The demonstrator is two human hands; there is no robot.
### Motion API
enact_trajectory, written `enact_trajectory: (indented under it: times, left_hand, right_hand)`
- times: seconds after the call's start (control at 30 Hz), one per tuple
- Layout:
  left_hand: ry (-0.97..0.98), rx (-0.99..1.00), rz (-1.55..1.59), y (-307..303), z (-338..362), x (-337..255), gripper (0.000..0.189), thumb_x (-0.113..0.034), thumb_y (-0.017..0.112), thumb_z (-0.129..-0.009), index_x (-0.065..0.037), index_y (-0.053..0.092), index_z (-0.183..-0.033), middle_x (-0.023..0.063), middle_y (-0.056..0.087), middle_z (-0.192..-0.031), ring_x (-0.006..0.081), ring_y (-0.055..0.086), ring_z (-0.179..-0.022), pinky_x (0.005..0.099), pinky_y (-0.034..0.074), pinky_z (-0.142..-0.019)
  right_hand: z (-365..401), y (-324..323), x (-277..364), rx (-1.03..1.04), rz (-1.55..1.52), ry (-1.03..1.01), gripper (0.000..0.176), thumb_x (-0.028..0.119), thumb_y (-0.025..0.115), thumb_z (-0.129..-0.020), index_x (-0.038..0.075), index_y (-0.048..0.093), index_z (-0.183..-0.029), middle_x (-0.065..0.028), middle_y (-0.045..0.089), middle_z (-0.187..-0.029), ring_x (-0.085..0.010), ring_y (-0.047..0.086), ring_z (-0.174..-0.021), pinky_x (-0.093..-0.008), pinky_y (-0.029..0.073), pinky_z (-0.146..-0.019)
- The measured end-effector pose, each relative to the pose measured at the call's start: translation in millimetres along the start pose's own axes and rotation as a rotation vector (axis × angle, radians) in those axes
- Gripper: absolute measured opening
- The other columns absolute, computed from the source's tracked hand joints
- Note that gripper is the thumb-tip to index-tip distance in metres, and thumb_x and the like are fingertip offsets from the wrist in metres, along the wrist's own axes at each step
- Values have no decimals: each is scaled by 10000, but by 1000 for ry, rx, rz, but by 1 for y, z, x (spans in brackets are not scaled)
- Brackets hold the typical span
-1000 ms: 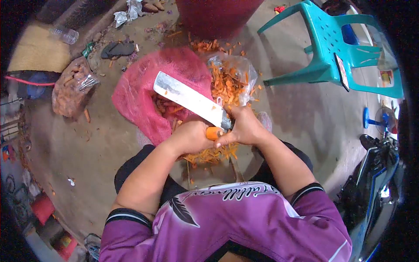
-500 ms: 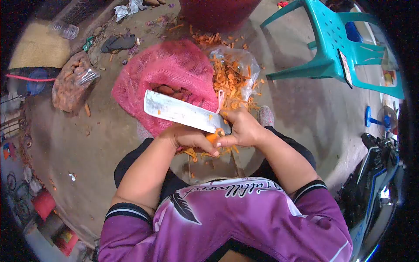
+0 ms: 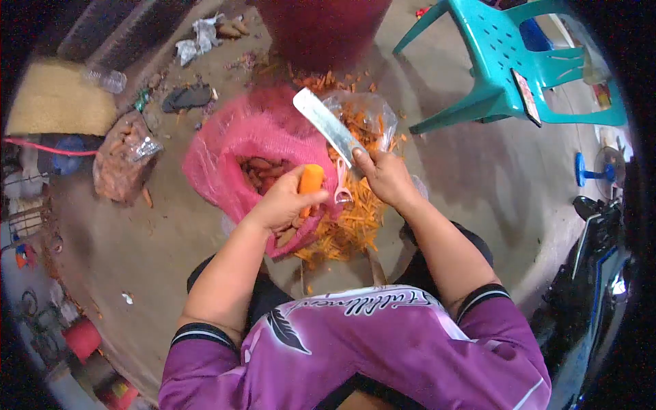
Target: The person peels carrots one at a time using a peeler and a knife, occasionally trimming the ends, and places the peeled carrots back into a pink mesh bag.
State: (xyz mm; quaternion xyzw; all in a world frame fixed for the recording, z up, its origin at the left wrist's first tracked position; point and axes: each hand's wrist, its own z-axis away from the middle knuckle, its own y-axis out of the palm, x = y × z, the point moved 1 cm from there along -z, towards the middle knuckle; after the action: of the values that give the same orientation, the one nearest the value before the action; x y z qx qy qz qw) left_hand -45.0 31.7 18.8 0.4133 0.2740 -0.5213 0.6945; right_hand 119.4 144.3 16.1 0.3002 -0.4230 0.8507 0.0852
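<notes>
My left hand [image 3: 281, 199] is closed around a peeled orange carrot [image 3: 311, 180], which points upward over the mouth of a pink mesh sack [image 3: 219, 160]. Inside the sack lie several reddish-brown roots [image 3: 263, 174]. My right hand [image 3: 388, 179] grips a cleaver [image 3: 324, 125] by its handle end, the broad blade slanting up and left, apart from the carrot. Below and between both hands, orange cut pieces and peelings [image 3: 355, 222] form a heap. A pink peeler [image 3: 341, 188] rests on that heap. Behind the cleaver sits a clear plastic bag [image 3: 386, 116] with more orange pieces.
A large dark red tub [image 3: 321, 31] stands ahead. To the right are a teal plastic chair [image 3: 488, 65] with a phone [image 3: 526, 98] on it and a motorbike [image 3: 588, 273]. At left lie a bag of roots [image 3: 123, 160], a dark slipper [image 3: 186, 98] and a tan sack [image 3: 61, 102].
My hands have moved apart: the left went up with the carrot, the right swung the cleaver up, clear of it. The peeler and heap below are now uncovered.
</notes>
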Motion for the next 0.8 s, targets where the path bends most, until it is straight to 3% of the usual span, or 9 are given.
enact_trajectory:
  times: [0.1, 0.13, 0.2, 0.27, 0.37, 0.53, 0.67, 0.73, 0.8]
  left_hand:
    - [61, -26, 57, -7, -10, -59, 205, -121, 525, -800, -61, 473, -989, 29, 519, -752, 123, 510, -610, 243, 449, -551]
    - [291, -120, 5, -10, -23, -85, 231, -147, 518, -807, -66, 476, -1019, 32, 527, -770, 136, 523, -647, 265, 456, -560]
    - [344, -80, 260, -11, -41, -165, 284, -226, 468, -835, -39, 466, -1049, 83, 561, -879, 194, 558, -796, 312, 469, -645]
    - [757, 92, 64, -10, -57, -243, 168, -190, 498, -813, -41, 532, -882, 77, 564, -854, 160, 551, -756, 301, 463, -680]
    - [796, 20, 130, 13, -37, -294, 278, -239, 459, -836, -24, 449, -1012, 136, 496, -994, 209, 494, -905, 312, 430, -734]
    - [426, 224, -318, -19, -40, -205, 314, -326, 483, -813, -52, 558, -946, 77, 591, -908, 170, 565, -808, 283, 458, -665]
    - [-466, 236, -513, -100, -61, -44, 169, -223, 523, -739, -78, 606, -758, 20, 569, -708, 123, 547, -641, 260, 442, -479]
    - [-727, 147, -699, -145, -75, 45, 181, -250, 577, -704, -81, 602, -764, 34, 543, -651, 128, 512, -561, 278, 442, -468]
    - [-620, -29, -875, -165, -69, 97, 289, -286, 576, -728, -66, 608, -913, 83, 590, -791, 197, 551, -709, 347, 466, -604]
  right_hand:
    - [-5, 3, -12, 39, -73, 12, 634, 547, 318, -819, -25, 589, -841, -245, 578, -799, -379, 558, -809, -443, 412, -736]
    - [-6, 3, -13, 47, -99, 4, 635, 547, 319, -818, -26, 591, -847, -246, 578, -799, -380, 558, -808, -441, 413, -737]
    - [-3, -3, -7, 85, -57, 19, 628, 540, 318, -821, -20, 599, -852, -249, 577, -818, -373, 555, -830, -434, 413, -745]
    - [0, -9, 0, 95, -8, 37, 622, 538, 318, -822, -13, 604, -855, -252, 575, -829, -369, 553, -840, -430, 412, -750]
    - [-2, -5, -5, 87, -40, 39, 600, 528, 330, -821, -3, 607, -866, -253, 574, -843, -366, 550, -854, -425, 406, -767]
    - [-8, -1, -17, 52, -27, 79, 527, 476, 349, -837, 16, 589, -934, -223, 579, -849, -323, 560, -831, -392, 413, -743]
    - [-24, 20, -36, 11, 72, 158, 594, 483, 335, -822, -54, 513, -1003, -295, 532, -941, -395, 510, -932, -427, 380, -826]
    - [-33, 39, -50, -40, 71, 199, 593, 479, 334, -819, -51, 496, -1028, -295, 524, -966, -399, 505, -940, -426, 379, -831]
    - [-45, 58, -66, -49, 137, 276, 492, 377, 381, -819, -48, 475, -1049, -290, 520, -984, -390, 511, -943, -425, 391, -825]
